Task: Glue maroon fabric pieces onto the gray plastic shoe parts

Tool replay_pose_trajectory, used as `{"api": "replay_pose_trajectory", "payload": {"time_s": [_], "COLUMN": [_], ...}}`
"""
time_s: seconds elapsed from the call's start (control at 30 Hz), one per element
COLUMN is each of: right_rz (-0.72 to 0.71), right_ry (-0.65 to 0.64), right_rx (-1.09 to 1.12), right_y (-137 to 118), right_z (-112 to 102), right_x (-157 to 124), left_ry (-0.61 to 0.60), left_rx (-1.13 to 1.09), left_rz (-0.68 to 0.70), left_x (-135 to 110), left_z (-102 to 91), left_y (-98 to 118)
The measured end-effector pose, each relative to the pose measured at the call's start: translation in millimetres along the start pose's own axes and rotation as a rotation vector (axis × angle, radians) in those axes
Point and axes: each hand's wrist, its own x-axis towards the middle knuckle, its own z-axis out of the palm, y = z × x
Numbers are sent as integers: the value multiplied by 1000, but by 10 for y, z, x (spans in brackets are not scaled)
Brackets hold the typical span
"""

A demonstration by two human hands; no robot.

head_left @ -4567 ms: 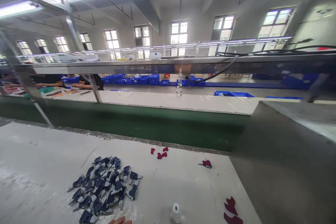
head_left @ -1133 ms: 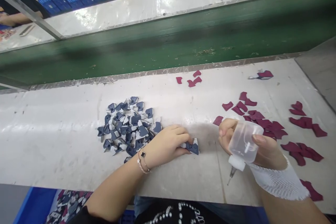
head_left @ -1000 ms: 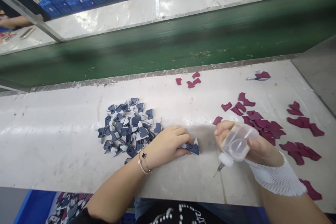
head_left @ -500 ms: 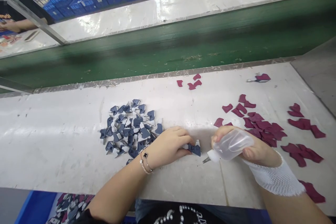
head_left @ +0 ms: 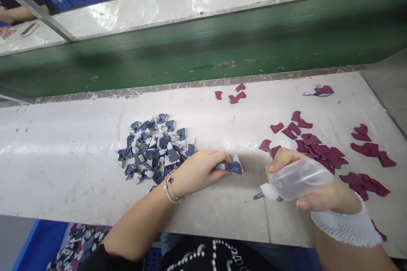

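Between its thumb and fingers, my left hand pinches a small dark blue and white plastic part just over the white tabletop. My right hand is wrapped around a translucent squeeze bottle, tipped with its thin nozzle pointing left and down. The nozzle and the blue part are apart. Left of my left hand lies a heap of similar blue and white parts. Flat maroon pieces lie in a loose pile beyond and beside my right hand.
More maroon pieces are scattered at the right, and a few near the back edge. A part with a maroon piece on it lies at the back right. Behind runs a green belt. A blue bin sits below, front left.
My right hand has drawn the bottle a little to the right, away from the blue part. My left hand still holds the part, now turned slightly. The camera view has shifted a bit.
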Motion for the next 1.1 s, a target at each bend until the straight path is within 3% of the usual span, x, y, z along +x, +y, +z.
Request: {"api": "replay_pose_trajectory", "payload": {"time_s": [0.2,0.33,0.53,0.67,0.9,1.1], "right_rz": [106,96,53,15,57,71], "right_ry": [257,323,322,275,363,346], "right_rx": [-298,-417,-435,-437,-488,-600], "right_y": [-367,-575,-480,-494,-534,-485], "right_z": [120,194,197,250,397,425], "right_x": [46,195,166,91,144,200], "left_ry": [88,119,-38,-181,-102,-98], "left_rx": [-208,-393,-890,-1055,-1035,-963], "left_rz": [21,46,-60,-202,-225,-257], "left_x": [-13,-1,-28,-51,-28,-14], "left_z": [-14,-22,22,13,59,93], "left_y": [58,101,113,135,112,110]}}
